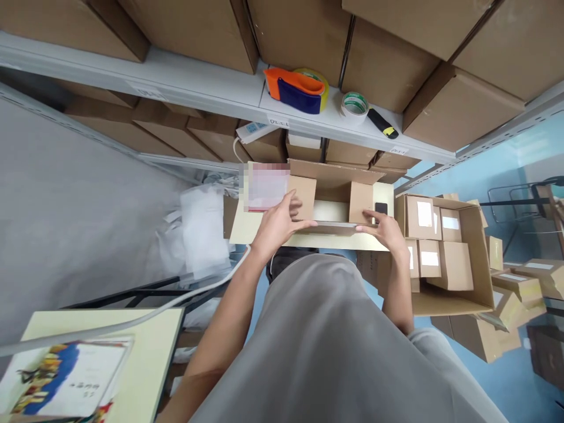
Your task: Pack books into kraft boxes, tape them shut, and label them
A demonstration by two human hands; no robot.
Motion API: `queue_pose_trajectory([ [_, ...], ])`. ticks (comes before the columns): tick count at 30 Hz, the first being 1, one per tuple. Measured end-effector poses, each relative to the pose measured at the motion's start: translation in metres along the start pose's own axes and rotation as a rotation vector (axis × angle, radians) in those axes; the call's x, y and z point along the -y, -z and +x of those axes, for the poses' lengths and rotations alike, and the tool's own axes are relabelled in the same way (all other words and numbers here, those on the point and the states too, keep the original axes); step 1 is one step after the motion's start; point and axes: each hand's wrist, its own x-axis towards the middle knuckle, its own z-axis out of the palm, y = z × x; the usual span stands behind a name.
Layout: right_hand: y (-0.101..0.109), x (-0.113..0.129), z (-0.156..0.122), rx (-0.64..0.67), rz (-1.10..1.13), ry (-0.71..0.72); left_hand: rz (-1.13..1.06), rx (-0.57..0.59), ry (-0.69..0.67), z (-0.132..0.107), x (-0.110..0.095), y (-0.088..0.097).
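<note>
An open cardboard box (335, 182) sits on a small pale table (308, 239) in front of me, its flaps raised. My left hand (279, 220) rests on the box's left flap (304, 197), fingers bent over its edge. My right hand (385, 228) presses on the near right flap (361, 202), fingers curled against the box's front edge. Just left of the box lies a flat pink-and-white packet (264, 187), touching my left fingers. A small black object (381, 208) lies on the table by my right hand.
A metal shelf (211, 88) above holds brown cartons, an orange-and-blue tape dispenser (297, 88), a tape roll (355, 104) and a black-and-yellow cutter (382, 123). A large open carton (476, 252) of small labelled boxes stands at right. White bags (202, 232) lie left; a second table with printed paper (70, 382) is near left.
</note>
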Motion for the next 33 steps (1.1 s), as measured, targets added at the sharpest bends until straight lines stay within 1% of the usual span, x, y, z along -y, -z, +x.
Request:
queue_pose_trajectory([
  [2,-0.002,0.002,0.014,-0.021,-0.017,-0.027,0.066,-0.060,-0.013,0.014,0.000,-0.004],
  [4,-0.009,0.001,0.026,-0.080,-0.079,-0.040,0.140,-0.163,-0.056,0.027,0.001,-0.010],
  [6,-0.020,-0.002,0.035,-0.191,-0.178,-0.063,0.197,-0.262,-0.123,0.036,0.002,-0.016],
  [8,-0.032,-0.007,0.039,-0.305,-0.225,-0.077,0.245,-0.297,-0.198,0.041,0.002,-0.018],
  [9,-0.037,-0.009,0.040,-0.347,-0.218,-0.077,0.269,-0.287,-0.238,0.042,0.002,-0.018],
  [11,-0.044,-0.013,0.038,-0.386,-0.179,-0.062,0.315,-0.234,-0.310,0.042,0.002,-0.017],
  [13,-0.045,-0.015,0.036,-0.389,-0.163,-0.029,0.344,-0.172,-0.364,0.042,0.002,-0.014],
  [15,-0.044,-0.015,0.034,-0.391,-0.176,0.020,0.352,-0.142,-0.383,0.042,0.003,-0.012],
  [19,-0.042,-0.016,0.034,-0.403,-0.199,0.096,0.366,-0.164,-0.369,0.044,0.004,-0.010],
  [23,-0.044,-0.020,0.037,-0.415,-0.212,0.096,0.406,-0.142,-0.395,0.048,-0.002,-0.005],
  [27,-0.046,-0.024,0.038,-0.421,-0.232,0.104,0.431,-0.157,-0.388,0.044,-0.007,0.000],
  [30,-0.047,-0.028,0.038,-0.410,-0.240,0.111,0.436,-0.190,-0.376,0.035,-0.003,-0.001],
  [33,-0.051,-0.031,0.038,-0.389,-0.243,0.119,0.425,-0.201,-0.333,0.025,0.008,-0.007],
])
